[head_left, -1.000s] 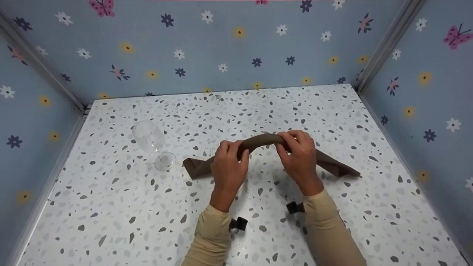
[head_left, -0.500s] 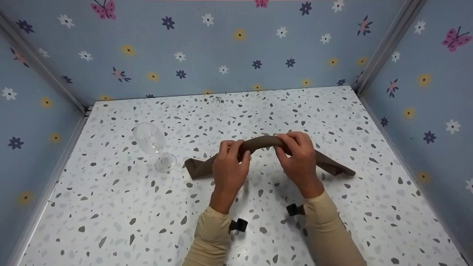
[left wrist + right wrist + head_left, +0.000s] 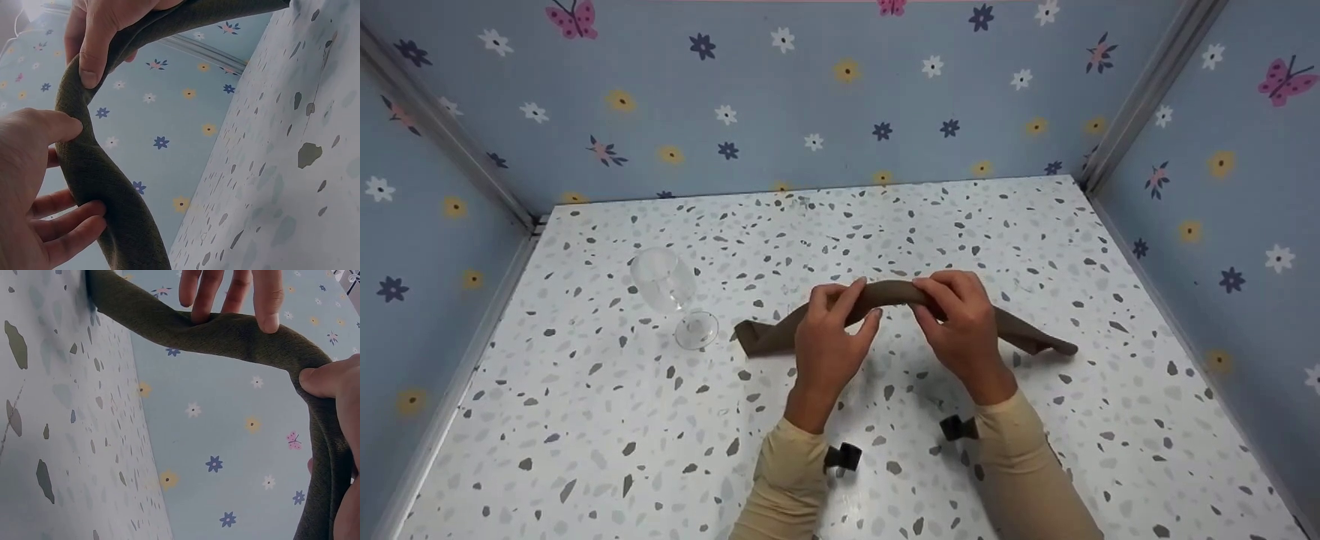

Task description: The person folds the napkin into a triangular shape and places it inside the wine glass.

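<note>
Both hands sit closer together vs half a second ago: left hand (image 3: 826, 345) fingertips shift right, right hand (image 3: 964, 330) fingertips shift left, bare span between them is shorter. Arch of the brown cloth (image 3: 891, 291) drops a bit and its right end creeps left.

Fingers: right hand pinches the cloth, thumb on the near side, fingers over the far side. Left hand has the same cloth more loosely, thumb parted from the fingers, cloth running between them; left wrist view shows the thumb tip plus at least 2 fingers against it. So 2 hands on 1 cloth.

Cloth is long and rolled, raised in the middle, 2 ends sloping down toward the bench (image 3: 622, 480), one outboard of each hand. Left end is wide with a folded corner, right end tapers.

Wrists: 2 tan sleeves, left sleeve (image 3: 787, 480) and right sleeve (image 3: 1031, 465). 2 small black blocks, left block (image 3: 849, 456) and right block (image 3: 954, 427), one on the inner side of each cuff.

Further out: 1 clear stemmed glass (image 3: 664, 281), upright on the bench, left of the cloth and apart from it. Bench is white with grey specks. 3 blue flowered panels around it: back panel (image 3: 780, 82), left panel (image 3: 405, 240), right panel (image 3: 1252, 210). 2 metal corner posts, left post (image 3: 450, 133) and right post (image 3: 1147, 90).
</note>
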`<state>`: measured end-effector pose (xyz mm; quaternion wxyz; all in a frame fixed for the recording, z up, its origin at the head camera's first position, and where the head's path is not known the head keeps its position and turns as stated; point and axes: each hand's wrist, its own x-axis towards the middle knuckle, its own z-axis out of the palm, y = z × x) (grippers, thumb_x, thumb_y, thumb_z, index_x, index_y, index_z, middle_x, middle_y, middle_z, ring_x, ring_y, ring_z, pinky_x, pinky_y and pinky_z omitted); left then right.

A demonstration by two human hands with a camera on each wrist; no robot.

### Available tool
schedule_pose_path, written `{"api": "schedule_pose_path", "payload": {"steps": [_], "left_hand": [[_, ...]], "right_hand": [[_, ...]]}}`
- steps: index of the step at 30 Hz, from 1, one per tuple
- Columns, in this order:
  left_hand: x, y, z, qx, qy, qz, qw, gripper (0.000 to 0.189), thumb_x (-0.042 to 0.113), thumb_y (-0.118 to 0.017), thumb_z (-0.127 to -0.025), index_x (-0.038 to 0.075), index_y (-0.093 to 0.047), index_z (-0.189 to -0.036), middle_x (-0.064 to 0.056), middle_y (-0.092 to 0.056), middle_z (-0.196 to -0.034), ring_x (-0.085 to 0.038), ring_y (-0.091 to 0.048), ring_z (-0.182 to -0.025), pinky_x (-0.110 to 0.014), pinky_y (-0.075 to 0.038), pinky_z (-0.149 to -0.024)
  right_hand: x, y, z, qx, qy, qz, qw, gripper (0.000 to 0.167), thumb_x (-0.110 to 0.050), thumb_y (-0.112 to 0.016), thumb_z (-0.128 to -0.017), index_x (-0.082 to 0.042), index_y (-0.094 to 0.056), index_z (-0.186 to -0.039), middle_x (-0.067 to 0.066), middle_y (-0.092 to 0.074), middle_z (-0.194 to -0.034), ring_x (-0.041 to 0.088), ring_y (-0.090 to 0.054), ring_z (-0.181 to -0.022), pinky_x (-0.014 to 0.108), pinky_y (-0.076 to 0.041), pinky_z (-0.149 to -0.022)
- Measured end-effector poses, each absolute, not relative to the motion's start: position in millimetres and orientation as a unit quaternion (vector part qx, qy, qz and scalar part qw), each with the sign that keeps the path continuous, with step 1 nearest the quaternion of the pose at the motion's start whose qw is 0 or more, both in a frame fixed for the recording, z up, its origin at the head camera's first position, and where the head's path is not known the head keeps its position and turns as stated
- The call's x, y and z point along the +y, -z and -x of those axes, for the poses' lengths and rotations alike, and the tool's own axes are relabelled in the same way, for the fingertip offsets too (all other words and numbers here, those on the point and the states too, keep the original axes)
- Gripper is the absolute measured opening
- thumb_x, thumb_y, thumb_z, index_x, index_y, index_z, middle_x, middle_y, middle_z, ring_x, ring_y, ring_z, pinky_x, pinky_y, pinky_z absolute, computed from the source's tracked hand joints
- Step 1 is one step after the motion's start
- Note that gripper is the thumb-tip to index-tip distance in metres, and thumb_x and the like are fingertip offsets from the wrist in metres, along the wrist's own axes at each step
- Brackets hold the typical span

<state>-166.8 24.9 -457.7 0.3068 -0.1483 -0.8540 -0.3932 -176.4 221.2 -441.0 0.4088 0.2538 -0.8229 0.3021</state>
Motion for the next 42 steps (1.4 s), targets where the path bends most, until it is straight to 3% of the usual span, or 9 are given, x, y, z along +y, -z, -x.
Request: {"api": "schedule_pose_path", "payload": {"steps": [8,15,25,33,42], "left_hand": [[22.2,460.4,167.0,-0.86,0.396,0.159,0.279,0.046,0.031,-0.077,-0.091,0.014,-0.067,-0.133,-0.013,-0.056,-0.114,-0.022,-0.066,-0.093,-0.036,-0.056,-0.075],[21.7,458.7,167.3,-0.856,0.436,0.162,0.223,0.05,0.042,-0.071,-0.093,0.017,-0.066,-0.135,-0.011,-0.053,-0.12,-0.021,-0.064,-0.096,-0.036,-0.054,-0.081],[19.6,456.6,165.1,-0.843,0.481,0.161,0.181,0.048,0.055,-0.068,-0.091,0.018,-0.07,-0.122,-0.007,-0.049,-0.12,-0.014,-0.058,-0.092,-0.033,-0.05,-0.08],[18.7,456.1,167.7,-0.837,0.492,0.175,0.162,0.05,0.059,-0.067,-0.089,0.016,-0.071,-0.115,-0.005,-0.048,-0.118,-0.021,-0.055,-0.089,-0.033,-0.047,-0.075],[16.8,452.8,165.7,-0.823,0.531,0.163,0.12,0.033,0.048,-0.073,-0.09,0.016,-0.067,-0.1,-0.004,-0.047,-0.115,-0.017,-0.052,-0.089,-0.036,-0.046,-0.077]], "right_hand": [[217.4,443.0,174.6,-0.822,-0.302,-0.277,0.395,0.02,-0.01,-0.077,-0.089,-0.006,-0.076,-0.109,0.01,-0.066,-0.101,0.027,-0.058,-0.09,0.039,-0.049,-0.079],[216.5,445.0,176.3,-0.813,-0.322,-0.295,0.386,0.02,-0.007,-0.077,-0.088,-0.005,-0.076,-0.108,0.01,-0.067,-0.102,0.028,-0.06,-0.093,0.041,-0.051,-0.082],[214.5,446.3,176.2,-0.808,-0.324,-0.328,0.367,0.018,-0.01,-0.077,-0.089,-0.006,-0.077,-0.106,0.006,-0.068,-0.101,0.024,-0.061,-0.093,0.038,-0.049,-0.085],[215.0,447.9,177.3,-0.793,-0.337,-0.36,0.357,0.018,-0.005,-0.076,-0.089,-0.006,-0.077,-0.108,0.006,-0.068,-0.104,0.024,-0.06,-0.093,0.037,-0.048,-0.085],[210.0,450.1,175.4,-0.792,-0.341,-0.366,0.349,0.024,-0.001,-0.078,-0.086,-0.006,-0.076,-0.109,0.007,-0.069,-0.104,0.027,-0.061,-0.094,0.044,-0.048,-0.085]]}}
